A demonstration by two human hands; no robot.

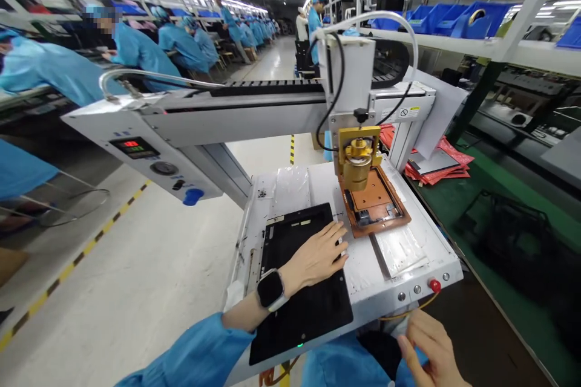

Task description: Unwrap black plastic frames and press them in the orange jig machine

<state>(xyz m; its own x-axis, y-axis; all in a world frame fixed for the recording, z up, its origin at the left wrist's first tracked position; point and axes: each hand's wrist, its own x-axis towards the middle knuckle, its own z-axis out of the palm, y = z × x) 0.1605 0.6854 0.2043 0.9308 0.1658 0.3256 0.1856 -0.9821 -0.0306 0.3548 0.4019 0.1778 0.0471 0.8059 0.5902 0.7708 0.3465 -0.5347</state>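
Observation:
My left hand (316, 254), with a watch on the wrist, lies palm down with its fingers extended over the right part of a flat black panel (299, 314). The panel rests on the white bed (363, 269) of a gantry machine. To the right of my fingertips is an orange-brown fixture (374, 193) holding a dark frame with small parts. A brass-coloured head (356, 163) stands over this fixture. Below the bed's front edge, my right hand (431, 341) has its fingers curled near a thin yellow cable; whatever it may hold is hidden.
A control box (154, 160) with a red display and blue knob hangs at left. The bed's front carries a red button (434, 285). Red bags (442, 163) lie on the green bench at right. Blue bins (454, 18) line a shelf. Several co-workers in blue sit at left.

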